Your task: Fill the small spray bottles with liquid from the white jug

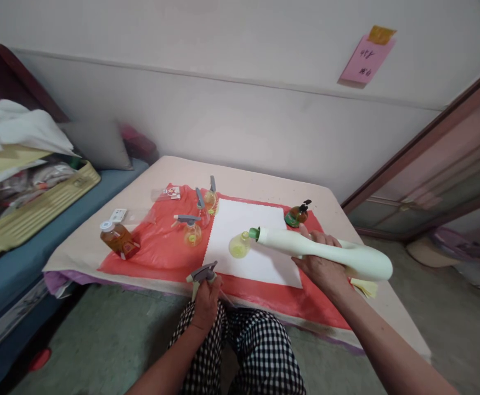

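My right hand is wrapped round the handle of a large pale green jug, which lies tipped nearly level. Its green neck is at the mouth of a small clear bottle with yellowish liquid, standing on a white sheet. Whether the two mouths touch, I cannot tell. Near the table's front edge, my left hand is closed on a grey spray trigger head. Left of the sheet are clear spray bottles with grey triggers: a near one, a middle one and a far one.
Red plastic covers much of the table. A bottle of amber liquid stands at left, a dark pump bottle at right. A yellow cloth lies by the right edge. A bed adjoins the left; a wall rises behind.
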A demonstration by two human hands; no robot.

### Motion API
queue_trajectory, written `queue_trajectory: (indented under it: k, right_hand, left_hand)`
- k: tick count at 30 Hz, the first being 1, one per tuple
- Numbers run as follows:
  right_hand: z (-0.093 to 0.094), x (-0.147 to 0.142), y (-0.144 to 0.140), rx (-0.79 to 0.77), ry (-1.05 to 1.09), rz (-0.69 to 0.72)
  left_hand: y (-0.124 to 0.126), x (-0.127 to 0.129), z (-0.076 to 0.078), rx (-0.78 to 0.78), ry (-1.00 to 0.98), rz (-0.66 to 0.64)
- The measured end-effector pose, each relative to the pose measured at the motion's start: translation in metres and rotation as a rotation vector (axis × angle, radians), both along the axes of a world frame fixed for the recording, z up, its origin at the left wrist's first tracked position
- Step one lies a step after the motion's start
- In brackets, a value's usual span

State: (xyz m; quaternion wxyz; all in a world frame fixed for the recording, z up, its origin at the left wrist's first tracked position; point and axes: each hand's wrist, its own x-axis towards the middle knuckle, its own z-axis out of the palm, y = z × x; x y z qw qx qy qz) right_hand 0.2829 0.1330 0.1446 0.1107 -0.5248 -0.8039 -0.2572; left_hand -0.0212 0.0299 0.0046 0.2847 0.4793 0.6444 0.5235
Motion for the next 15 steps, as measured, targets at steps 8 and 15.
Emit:
queue_trajectory:
  k: [8, 15]
  right_hand:
    - [-0.0029, 0.0010, 0.0030, -0.010, 0.038, 0.019]
    - [-0.0012, -0.0007, 0.0047, -0.042, 0.028, 0.010]
  left_hand:
    - [-0.0011, 0.0007, -0.0029, -0.004, -0.020, -0.044]
    - [-0.0002, 0.0016, -0.0032, 0.008, -0.014, -0.008]
